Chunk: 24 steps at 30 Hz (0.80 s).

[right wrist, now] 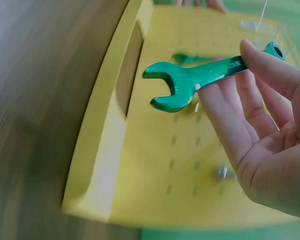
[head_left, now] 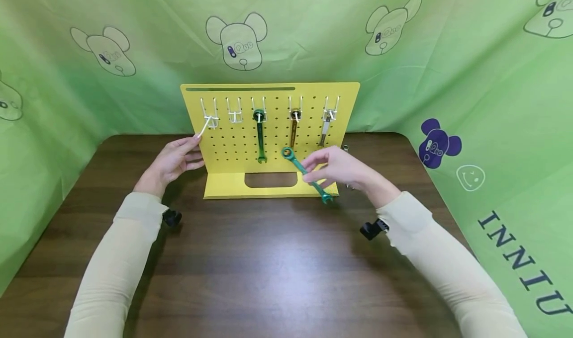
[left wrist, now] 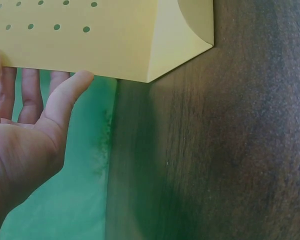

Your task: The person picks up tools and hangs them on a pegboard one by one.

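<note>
My right hand (head_left: 329,166) pinches a green combination wrench (right wrist: 210,75) between thumb and fingers, in front of the yellow pegboard (head_left: 224,151). The wrench slants, its ring end up toward the left, its open end down toward the right. At the board's left edge my left hand (head_left: 176,159) holds on, several fingers passing behind the panel; a white hook (head_left: 206,126) ends close to the thumb. On other hooks hang a dark green wrench (head_left: 261,136), a bronze-coloured wrench (head_left: 293,129) and a silver wrench (head_left: 325,129).
Another white hook (head_left: 234,117) on the board carries nothing. Metal pieces (head_left: 346,149) show partly behind the board's right edge. The board stands on a dark wooden table (head_left: 250,258), with a green printed cloth (head_left: 161,54) behind and beside it.
</note>
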### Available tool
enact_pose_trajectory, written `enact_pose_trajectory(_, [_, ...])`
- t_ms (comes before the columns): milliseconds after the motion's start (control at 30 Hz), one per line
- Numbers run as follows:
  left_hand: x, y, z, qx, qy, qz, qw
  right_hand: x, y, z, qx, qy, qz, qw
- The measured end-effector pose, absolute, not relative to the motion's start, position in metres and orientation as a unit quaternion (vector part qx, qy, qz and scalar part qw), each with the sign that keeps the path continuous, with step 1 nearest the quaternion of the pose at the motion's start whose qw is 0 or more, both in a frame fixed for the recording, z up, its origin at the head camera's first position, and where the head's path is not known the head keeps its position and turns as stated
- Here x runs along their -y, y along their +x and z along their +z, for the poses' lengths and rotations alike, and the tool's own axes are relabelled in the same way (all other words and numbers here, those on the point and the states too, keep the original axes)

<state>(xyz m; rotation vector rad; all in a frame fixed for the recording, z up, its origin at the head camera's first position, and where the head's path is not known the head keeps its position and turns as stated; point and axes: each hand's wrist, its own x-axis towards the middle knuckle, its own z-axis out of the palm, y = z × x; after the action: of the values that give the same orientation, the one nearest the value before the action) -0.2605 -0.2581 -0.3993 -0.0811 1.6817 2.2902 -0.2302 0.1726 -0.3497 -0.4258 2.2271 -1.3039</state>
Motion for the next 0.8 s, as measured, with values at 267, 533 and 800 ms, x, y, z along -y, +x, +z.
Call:
enact_pose_trajectory(267, [0.258,-0.261,-0.401,-0.584,-0.024,0.798,0.15,-0.112,-0.231,-0.343,-0.788,-0.197,-0.541,0.22])
enact_pose_trajectory(533, [0.257,-0.262,-0.402,-0.583,-0.026,0.799,0.147,-0.069,-0.23,-0.335,-0.734,-0.172,-0.621,0.213])
enact_pose_trajectory(800, [0.257,-0.261,-0.402,-0.586,-0.027,0.797,0.145,-0.052,-0.227,-0.334,-0.721,-0.171,-0.639,0.207])
